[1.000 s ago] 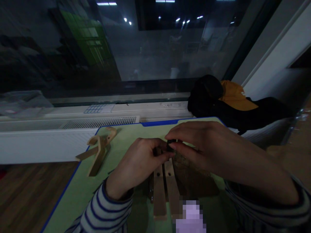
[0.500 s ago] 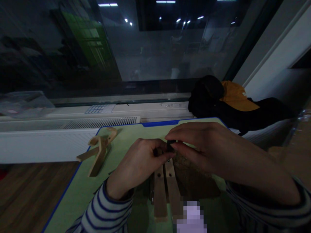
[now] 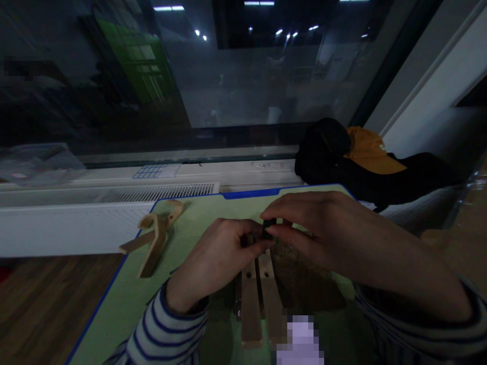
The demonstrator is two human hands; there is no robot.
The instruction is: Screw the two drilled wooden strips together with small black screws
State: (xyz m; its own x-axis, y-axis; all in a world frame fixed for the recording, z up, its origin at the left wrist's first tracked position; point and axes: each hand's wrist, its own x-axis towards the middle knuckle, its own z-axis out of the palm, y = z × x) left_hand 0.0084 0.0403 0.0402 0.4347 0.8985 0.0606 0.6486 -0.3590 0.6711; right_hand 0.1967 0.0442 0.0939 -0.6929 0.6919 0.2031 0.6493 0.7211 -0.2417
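Observation:
My left hand (image 3: 215, 263) is curled closed around the far end of two parallel wooden slats (image 3: 258, 299) that lie on a green mat (image 3: 125, 299). My right hand (image 3: 323, 238) pinches a small black piece (image 3: 268, 226) right at that same end, thumb and fingers pressed together. A dark brown board (image 3: 304, 284) lies beside the slats, partly under my right wrist. Where the black piece meets the slats is hidden by my fingers.
Crossed curved wooden pieces (image 3: 154, 238) rest at the mat's far left corner. A black bag with an orange cap (image 3: 365, 157) sits at the far right on the sill. A white radiator (image 3: 95, 213) runs below the dark window. Wooden tabletop shows at left.
Both hands have stayed put on the slats' end; only slight finger shifts around the black piece.

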